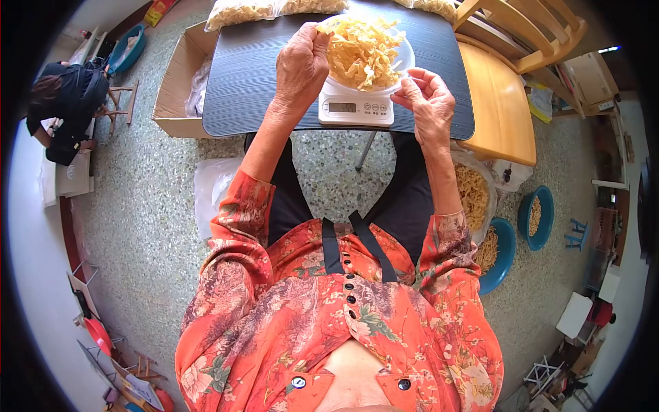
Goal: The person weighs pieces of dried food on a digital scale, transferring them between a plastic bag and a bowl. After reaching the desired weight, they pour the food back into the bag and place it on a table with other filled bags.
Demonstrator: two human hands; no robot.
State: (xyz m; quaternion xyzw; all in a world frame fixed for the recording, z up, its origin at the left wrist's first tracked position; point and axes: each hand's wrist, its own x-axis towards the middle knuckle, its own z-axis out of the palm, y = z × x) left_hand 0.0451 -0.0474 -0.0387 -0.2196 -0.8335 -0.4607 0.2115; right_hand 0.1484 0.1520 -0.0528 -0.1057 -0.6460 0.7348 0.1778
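Note:
On a white digital kitchen scale [356,107] stands a translucent white bowl [408,58], heaped with thin, curled, dried yellow pieces [364,53]. My left hand [302,65] is at the bowl's left side, fingers closed, with a yellow piece showing at the fingertips. At the lower right rim, my right hand [429,103] pinches the bowl's edge between thumb and forefinger, its other fingers curled. The scale's display is lit, but its digits are too small to read. Both hands are over the dark table [254,69].
Filled clear bags [240,12] lie along the table's far edge. A cardboard box [180,89] stands left, a wooden chair [498,96] right. Blue basins [537,216] and a bag of yellow pieces [472,196] are on the floor. Another person [65,103] bends at far left.

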